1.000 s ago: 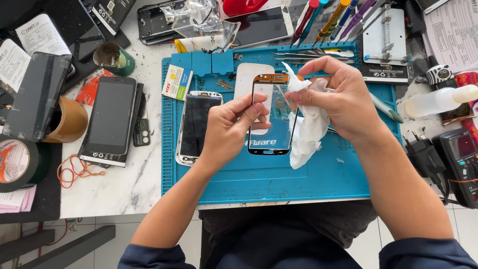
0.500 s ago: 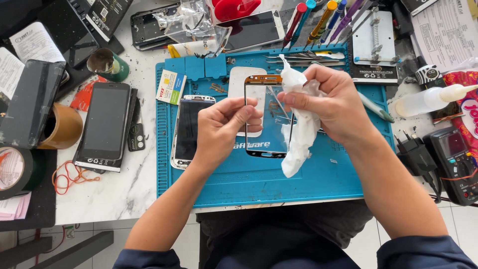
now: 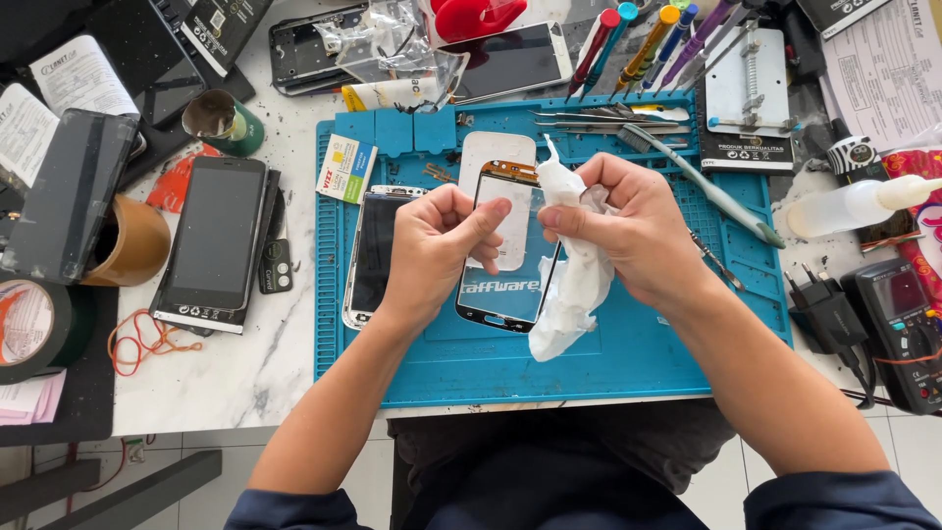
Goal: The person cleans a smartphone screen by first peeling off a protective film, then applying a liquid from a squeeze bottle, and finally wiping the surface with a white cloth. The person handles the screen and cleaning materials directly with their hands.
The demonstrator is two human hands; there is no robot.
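Glass front panel [image 3: 510,285] held over blue repair mat [image 3: 628,363], left hand [image 3: 437,245] grip clamped on its 9 o'clock edge; right hand [image 3: 638,231] grip pinching white wipe [image 3: 574,285], now shifted to its 3 o'clock edge, wiping apparently ongoing.

We have one view only, worn on the head, looking steeply down from close above the worktop [image 3: 245,383], our forearms entering from the bottom edge
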